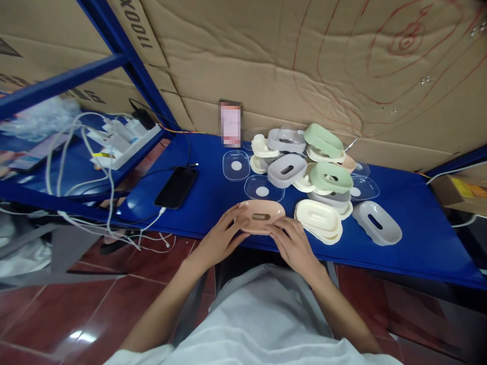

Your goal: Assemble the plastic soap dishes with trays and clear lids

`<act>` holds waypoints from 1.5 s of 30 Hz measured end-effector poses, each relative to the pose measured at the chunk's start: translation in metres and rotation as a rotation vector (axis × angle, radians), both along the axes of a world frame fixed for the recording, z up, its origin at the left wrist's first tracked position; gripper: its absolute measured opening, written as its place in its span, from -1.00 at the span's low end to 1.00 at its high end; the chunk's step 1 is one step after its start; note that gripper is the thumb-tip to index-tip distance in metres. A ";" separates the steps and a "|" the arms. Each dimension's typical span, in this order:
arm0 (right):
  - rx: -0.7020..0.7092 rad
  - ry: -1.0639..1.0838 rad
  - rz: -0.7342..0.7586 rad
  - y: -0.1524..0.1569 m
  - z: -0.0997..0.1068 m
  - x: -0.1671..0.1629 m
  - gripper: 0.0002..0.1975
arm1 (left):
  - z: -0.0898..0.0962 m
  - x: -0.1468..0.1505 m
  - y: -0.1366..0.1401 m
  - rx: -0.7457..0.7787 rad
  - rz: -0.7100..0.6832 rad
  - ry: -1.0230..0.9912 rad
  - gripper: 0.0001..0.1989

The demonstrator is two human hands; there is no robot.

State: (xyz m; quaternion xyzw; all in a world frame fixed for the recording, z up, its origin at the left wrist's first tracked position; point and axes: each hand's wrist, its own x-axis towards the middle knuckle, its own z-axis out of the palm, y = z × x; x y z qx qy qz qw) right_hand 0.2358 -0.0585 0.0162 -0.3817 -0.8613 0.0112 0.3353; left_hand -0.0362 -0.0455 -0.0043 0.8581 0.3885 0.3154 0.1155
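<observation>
A peach soap dish (260, 208) with a slot in its middle is held near the front edge of the blue table. My left hand (224, 234) grips its left end, fingers over the rim. My right hand (292, 242) grips the right end the same way. Just behind it lies a clear oval lid (264, 187) with a white round spot. To the right sit stacked cream dish parts (318, 217) and a grey soap dish (377, 223). Farther back are piled grey dishes (287, 171) and green dishes (332, 177).
A black phone (176, 187) with a white cable lies left on the blue table (213, 203). A second phone (231, 124) leans against the cardboard wall. At far left are a power strip (129, 144) and tangled white cables. Another clear lid (236, 165) lies behind.
</observation>
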 end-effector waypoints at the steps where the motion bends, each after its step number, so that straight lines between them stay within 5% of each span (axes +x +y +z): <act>1: -0.013 -0.029 0.012 0.002 0.000 -0.001 -0.72 | -0.001 -0.001 0.000 0.007 0.007 0.009 -0.62; 14: -0.023 -0.046 -0.003 0.016 -0.007 -0.010 -0.70 | 0.006 -0.006 0.010 -0.144 0.042 0.005 -0.67; 18: -0.080 -0.067 0.048 0.011 -0.008 -0.009 -0.69 | 0.001 -0.011 0.007 -0.100 0.031 0.021 -0.56; 26: -0.057 -0.119 0.093 0.009 -0.011 -0.012 -0.69 | -0.004 -0.017 0.000 0.068 0.099 0.056 -0.73; 30: -0.077 -0.105 0.106 0.011 -0.010 -0.011 -0.67 | 0.016 -0.019 0.043 0.071 0.278 -0.023 -0.69; 33: -0.110 -0.099 0.109 0.010 -0.011 -0.010 -0.69 | 0.028 -0.015 0.092 0.006 0.335 0.138 -0.59; 37: -0.101 -0.135 0.058 0.009 -0.015 -0.007 -0.55 | 0.036 -0.015 0.123 -0.096 0.404 0.170 -0.87; 39: -0.068 -0.115 -0.007 0.008 -0.016 -0.005 -0.34 | 0.043 -0.018 0.111 -0.087 0.450 0.056 -0.85; 42: 0.033 -0.021 -0.079 0.006 -0.018 -0.004 -0.05 | 0.061 -0.020 0.066 -0.145 0.409 -0.476 -0.75; 45: 0.144 0.039 -0.086 0.005 -0.016 -0.003 0.13 | 0.075 -0.010 0.015 -0.454 0.293 -0.949 -0.67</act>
